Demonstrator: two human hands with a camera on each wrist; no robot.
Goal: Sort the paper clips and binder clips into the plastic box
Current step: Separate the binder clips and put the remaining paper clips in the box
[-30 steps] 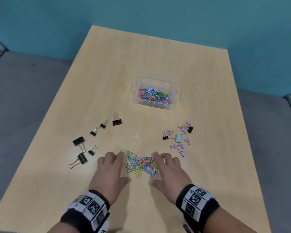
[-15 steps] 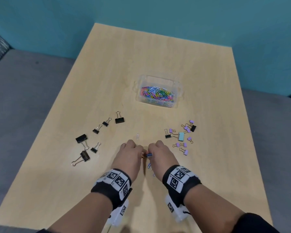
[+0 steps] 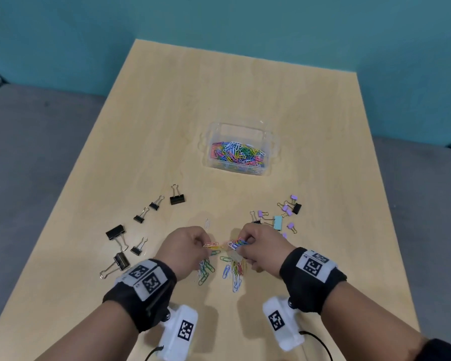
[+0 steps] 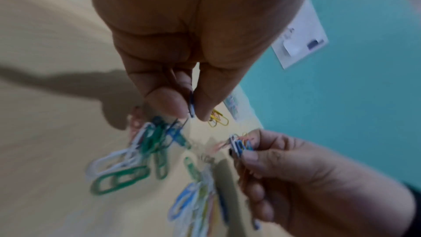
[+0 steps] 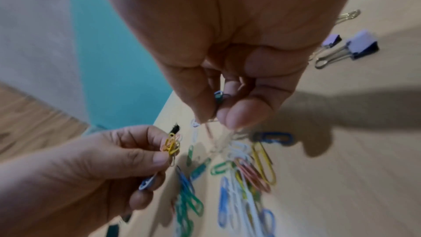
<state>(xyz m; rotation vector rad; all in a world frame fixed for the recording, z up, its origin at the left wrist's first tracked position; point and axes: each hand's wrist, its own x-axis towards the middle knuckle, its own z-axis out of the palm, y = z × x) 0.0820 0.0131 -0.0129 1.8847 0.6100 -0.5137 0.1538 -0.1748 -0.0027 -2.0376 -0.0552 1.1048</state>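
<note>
The right hand (image 5: 227, 57) pinches paper clips (image 5: 219, 96) above the table (image 5: 341, 177); the left hand (image 5: 91, 165) pinches a yellow-and-pink bunch (image 5: 171, 144). Loose clips (image 5: 239, 172) lie beneath, binder clips (image 5: 350, 46) near the right hand.

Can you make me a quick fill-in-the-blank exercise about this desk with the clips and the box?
1. The plastic box already holds colored ____ clips.
2. The black binder clips lie on the person's ____ side of the table.
3. The left hand and right hand each pinch a bunch of ____ clips.

Missing words: paper; left; paper
</note>
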